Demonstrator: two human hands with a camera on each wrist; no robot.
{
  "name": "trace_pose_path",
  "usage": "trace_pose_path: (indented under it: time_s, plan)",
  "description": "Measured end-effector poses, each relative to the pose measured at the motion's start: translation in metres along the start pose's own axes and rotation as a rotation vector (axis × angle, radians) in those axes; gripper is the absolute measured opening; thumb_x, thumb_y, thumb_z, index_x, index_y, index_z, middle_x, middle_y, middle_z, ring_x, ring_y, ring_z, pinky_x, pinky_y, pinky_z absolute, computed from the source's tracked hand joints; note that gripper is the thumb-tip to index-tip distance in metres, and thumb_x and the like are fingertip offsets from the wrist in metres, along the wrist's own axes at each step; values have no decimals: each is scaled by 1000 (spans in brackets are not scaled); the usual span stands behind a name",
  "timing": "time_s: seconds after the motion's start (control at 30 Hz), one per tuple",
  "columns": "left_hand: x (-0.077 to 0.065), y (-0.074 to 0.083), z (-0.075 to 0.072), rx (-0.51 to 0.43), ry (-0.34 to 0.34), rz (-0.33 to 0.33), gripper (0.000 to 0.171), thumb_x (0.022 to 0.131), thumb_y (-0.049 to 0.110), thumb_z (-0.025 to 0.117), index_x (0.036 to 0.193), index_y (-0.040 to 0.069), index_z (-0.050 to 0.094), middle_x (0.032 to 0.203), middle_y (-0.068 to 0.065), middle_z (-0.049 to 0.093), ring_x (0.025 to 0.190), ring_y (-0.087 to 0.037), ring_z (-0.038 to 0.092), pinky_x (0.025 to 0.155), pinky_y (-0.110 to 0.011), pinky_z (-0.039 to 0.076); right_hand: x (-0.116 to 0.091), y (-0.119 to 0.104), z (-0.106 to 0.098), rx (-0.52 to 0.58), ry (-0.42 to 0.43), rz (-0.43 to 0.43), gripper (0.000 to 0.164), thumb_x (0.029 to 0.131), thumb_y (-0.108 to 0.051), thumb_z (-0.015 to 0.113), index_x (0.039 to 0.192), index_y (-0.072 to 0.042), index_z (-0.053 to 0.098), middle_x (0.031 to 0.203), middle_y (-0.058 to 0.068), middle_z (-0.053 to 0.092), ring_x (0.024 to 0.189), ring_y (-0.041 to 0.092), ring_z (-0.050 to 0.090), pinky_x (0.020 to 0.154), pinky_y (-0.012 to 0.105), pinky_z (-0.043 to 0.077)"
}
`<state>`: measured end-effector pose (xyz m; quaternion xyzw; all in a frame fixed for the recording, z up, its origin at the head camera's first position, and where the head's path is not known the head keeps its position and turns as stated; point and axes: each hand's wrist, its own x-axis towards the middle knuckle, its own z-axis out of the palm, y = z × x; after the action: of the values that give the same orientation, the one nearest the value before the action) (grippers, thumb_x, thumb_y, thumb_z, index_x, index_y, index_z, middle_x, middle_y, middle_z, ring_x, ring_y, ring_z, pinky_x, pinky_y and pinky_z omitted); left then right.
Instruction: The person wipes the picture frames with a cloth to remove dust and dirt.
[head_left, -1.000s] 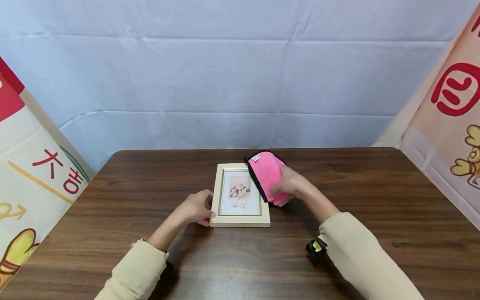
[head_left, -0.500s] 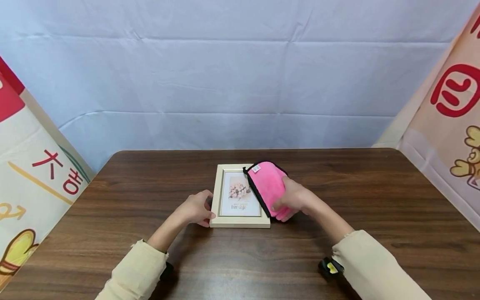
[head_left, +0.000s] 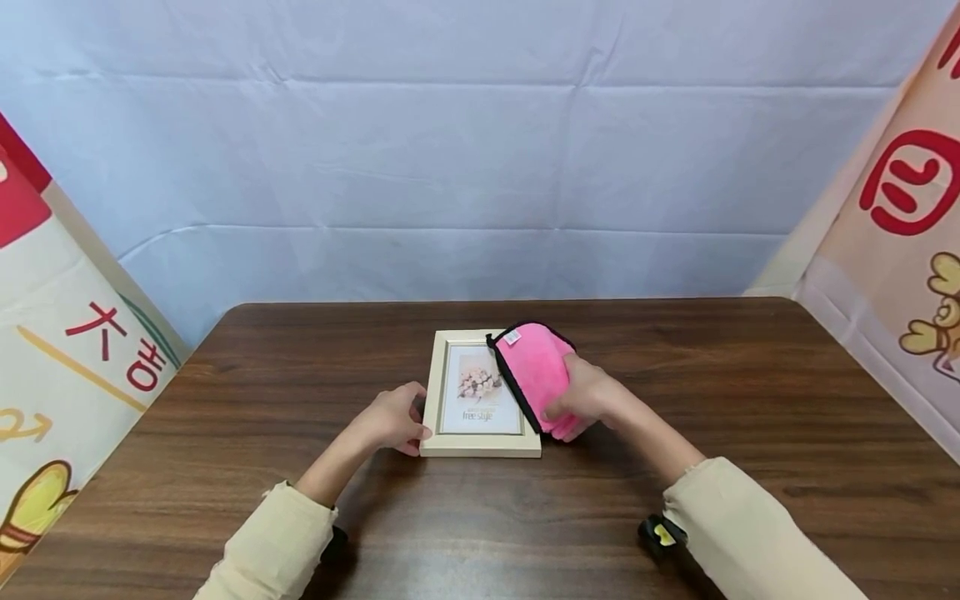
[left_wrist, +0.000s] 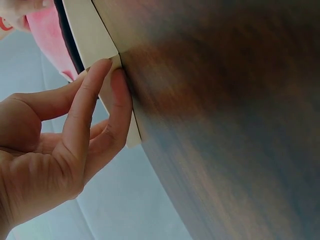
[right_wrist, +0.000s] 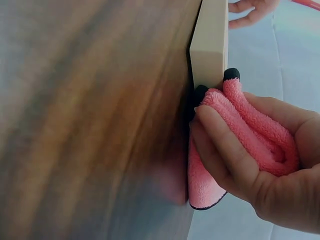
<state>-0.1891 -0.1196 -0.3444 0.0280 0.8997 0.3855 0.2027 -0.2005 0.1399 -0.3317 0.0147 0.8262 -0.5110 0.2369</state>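
A cream picture frame (head_left: 480, 445) lies flat on the table with its front up, showing a flower print and the words "free style". My left hand (head_left: 388, 418) holds its left edge near the lower corner; in the left wrist view the curled fingers (left_wrist: 120, 105) lie along the frame's side. My right hand (head_left: 588, 390) grips a folded pink cloth (head_left: 531, 367) with black edging and a small white tag. The cloth covers the frame's right border and part of the glass. In the right wrist view its fold (right_wrist: 250, 130) sits between thumb and fingers.
A brown wood-grain table (head_left: 735, 375) carries the frame, its back edge just beyond. Behind hangs a creased pale cloth backdrop (head_left: 450, 150). Printed cloths hang at the left (head_left: 82, 333) and right (head_left: 892, 275).
My right hand has moved the pink cloth toward me along the frame's right side, then stays nearly still over the last half second. My left hand and the frame have not visibly moved.
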Motion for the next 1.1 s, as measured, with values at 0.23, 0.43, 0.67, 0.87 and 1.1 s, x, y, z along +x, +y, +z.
trace_pose_path:
  time_s: [0.23,0.43,0.67,0.87,1.1]
  plan:
    - [2,-1,1,-5,3,4,49,80,-9,65,124,-5,45,85,-16,52,64,-20,61,55,-30,56,8,-12,-11,0,9,7,81,77,11,64,137,5,10,78,27,59,54,27,64,57,44,56]
    - [2,-1,0,-11,4,1,50,80,-9,65,125,-5,44,86,-16,51,64,-21,61,55,-29,56,9,-30,-15,-10,34,-34,74,77,12,63,133,5,16,88,29,54,57,29,65,60,46,56]
    - [1,0,0,8,2,4,52,80,-9,66,126,-6,43,86,-16,51,62,-20,62,54,-29,56,12,-46,2,-12,44,-67,76,73,12,65,134,4,21,95,28,50,57,29,65,60,45,56]
    - [0,0,0,-3,4,16,50,80,-10,65,125,-6,43,86,-16,51,61,-20,63,54,-29,56,19,-50,28,-44,41,-79,77,71,14,67,134,3,24,91,27,53,55,29,65,55,42,56]
    - [-1,-1,-1,0,1,24,48,80,-10,64,124,-6,44,85,-15,51,60,-20,63,54,-28,56,26,-48,54,-75,-12,-80,72,73,13,68,132,4,27,79,23,58,54,28,65,53,38,56]
